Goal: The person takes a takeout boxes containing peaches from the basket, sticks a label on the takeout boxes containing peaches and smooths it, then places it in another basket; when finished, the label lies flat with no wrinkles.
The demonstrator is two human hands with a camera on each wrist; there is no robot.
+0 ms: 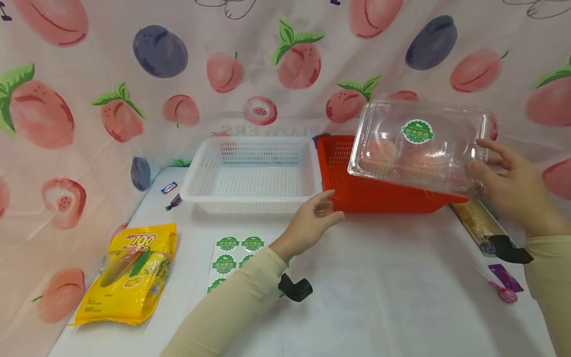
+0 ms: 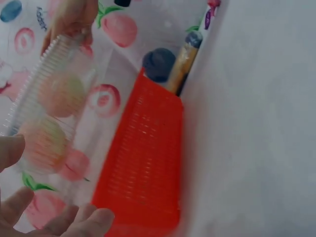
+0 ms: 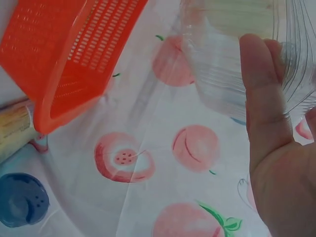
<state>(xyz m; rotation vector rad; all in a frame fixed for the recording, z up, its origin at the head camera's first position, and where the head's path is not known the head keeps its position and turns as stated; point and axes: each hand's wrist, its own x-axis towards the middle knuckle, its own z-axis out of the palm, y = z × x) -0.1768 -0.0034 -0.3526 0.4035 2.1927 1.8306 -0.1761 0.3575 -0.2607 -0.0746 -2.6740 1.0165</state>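
Note:
My right hand (image 1: 513, 183) grips the right end of a clear plastic clamshell box (image 1: 446, 171), held tilted above the red basket (image 1: 388, 202). A round green-and-white sticker (image 1: 417, 132) is on its lid. Two round pink-and-yellow fruits (image 2: 61, 94) show through the plastic in the left wrist view. In the right wrist view, a finger (image 3: 266, 94) lies along the ribbed side of the box. My left hand (image 1: 308, 223) holds nothing, fingers spread and slightly bent, by the front left corner of the red basket and below the box.
A white basket (image 1: 250, 200) stands left of the red one. Near my left forearm lies a sheet of green stickers (image 1: 224, 264). A yellow snack bag (image 1: 127, 277) and small wrapped sweets (image 1: 169, 187) are at left. At right lie a long wrapped package (image 1: 475, 223) and a lollipop (image 1: 507, 295).

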